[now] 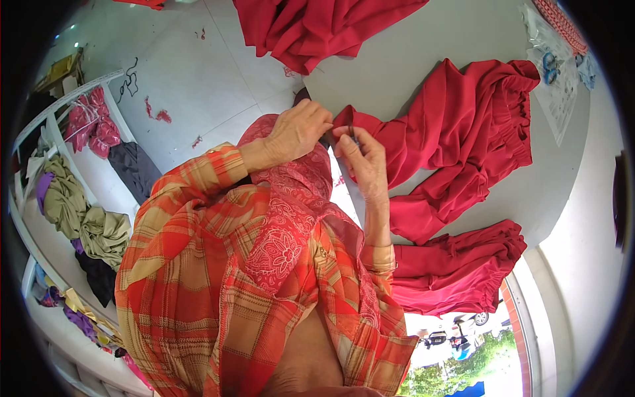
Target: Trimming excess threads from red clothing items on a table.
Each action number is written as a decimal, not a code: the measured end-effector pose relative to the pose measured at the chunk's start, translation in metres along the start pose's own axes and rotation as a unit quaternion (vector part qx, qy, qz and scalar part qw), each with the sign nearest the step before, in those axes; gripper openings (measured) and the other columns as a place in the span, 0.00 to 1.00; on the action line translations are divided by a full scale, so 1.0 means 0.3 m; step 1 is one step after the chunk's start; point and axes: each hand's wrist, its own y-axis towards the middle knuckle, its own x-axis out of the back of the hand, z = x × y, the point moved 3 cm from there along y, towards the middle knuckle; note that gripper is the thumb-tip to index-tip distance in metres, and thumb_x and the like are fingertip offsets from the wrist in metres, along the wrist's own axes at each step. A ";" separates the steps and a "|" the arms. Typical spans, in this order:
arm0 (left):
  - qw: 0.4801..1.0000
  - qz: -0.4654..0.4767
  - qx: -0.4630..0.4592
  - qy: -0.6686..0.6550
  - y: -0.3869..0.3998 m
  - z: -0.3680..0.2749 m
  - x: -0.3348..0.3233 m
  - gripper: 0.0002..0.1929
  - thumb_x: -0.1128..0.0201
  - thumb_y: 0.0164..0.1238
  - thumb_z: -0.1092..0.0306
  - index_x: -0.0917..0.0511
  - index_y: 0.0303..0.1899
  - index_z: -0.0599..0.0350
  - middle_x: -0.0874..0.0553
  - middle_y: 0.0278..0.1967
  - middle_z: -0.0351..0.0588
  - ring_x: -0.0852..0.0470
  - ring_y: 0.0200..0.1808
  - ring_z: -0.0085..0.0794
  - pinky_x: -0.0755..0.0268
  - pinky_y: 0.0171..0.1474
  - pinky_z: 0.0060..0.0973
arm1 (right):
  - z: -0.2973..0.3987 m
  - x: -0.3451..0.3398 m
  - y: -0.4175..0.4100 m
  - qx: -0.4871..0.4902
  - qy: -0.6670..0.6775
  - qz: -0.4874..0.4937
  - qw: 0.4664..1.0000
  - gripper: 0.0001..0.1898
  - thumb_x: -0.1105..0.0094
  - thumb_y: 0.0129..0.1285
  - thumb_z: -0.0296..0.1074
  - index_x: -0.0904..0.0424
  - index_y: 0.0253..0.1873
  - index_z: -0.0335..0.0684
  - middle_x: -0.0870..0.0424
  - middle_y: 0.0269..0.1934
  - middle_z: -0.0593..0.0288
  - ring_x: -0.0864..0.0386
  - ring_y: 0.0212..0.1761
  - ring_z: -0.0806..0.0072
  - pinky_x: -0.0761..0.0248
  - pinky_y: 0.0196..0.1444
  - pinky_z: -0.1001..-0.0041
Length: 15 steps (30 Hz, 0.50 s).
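Note:
My left hand (301, 130) has its thumb and fingertips drawn together beside the table edge; whether a thread or cloth is pinched there is too small to tell. Close by on its right, my right hand (364, 158) is curled around a small dark tool (353, 136), mostly hidden by the fingers. Both hands are next to the leg end of a pair of red trousers (446, 134). These trousers lie rumpled across the grey table (545, 198), their gathered elastic waistband (516, 116) towards the far right.
Another red garment (461, 270) with a gathered edge lies nearer me on the right. More red cloth (322, 30) hangs over the table's far edge. Blue-handled scissors (550, 68) rest on a plastic bag (560, 106). A white rack (54, 129) with folded cloth (101, 233) stands at left; thread scraps (158, 115) litter the floor.

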 end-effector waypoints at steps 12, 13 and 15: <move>0.749 0.128 0.421 -0.496 -0.115 0.088 -0.016 0.09 0.51 0.72 0.65 0.27 0.35 0.59 0.28 0.26 0.34 0.33 0.26 0.15 0.39 0.28 0.15 | -0.137 -0.084 -0.046 -0.095 0.031 0.053 0.994 0.24 0.61 0.71 0.49 0.25 0.50 0.32 0.25 0.26 0.69 0.41 0.18 0.87 0.49 0.17 0.86; 0.748 0.127 0.423 -0.496 -0.119 0.088 -0.014 0.09 0.51 0.72 0.65 0.27 0.35 0.59 0.28 0.26 0.34 0.33 0.26 0.15 0.39 0.28 0.15 | -0.150 -0.094 -0.050 -0.116 0.019 0.062 0.991 0.24 0.61 0.71 0.50 0.24 0.50 0.33 0.26 0.26 0.70 0.40 0.18 0.87 0.48 0.17 0.85; 0.756 0.135 0.430 -0.475 -0.125 0.083 -0.005 0.10 0.51 0.72 0.65 0.28 0.34 0.58 0.28 0.26 0.34 0.33 0.26 0.16 0.38 0.28 0.15 | -0.199 -0.103 -0.049 -0.120 0.012 0.056 0.991 0.23 0.61 0.71 0.50 0.24 0.50 0.34 0.27 0.24 0.70 0.39 0.18 0.86 0.48 0.18 0.84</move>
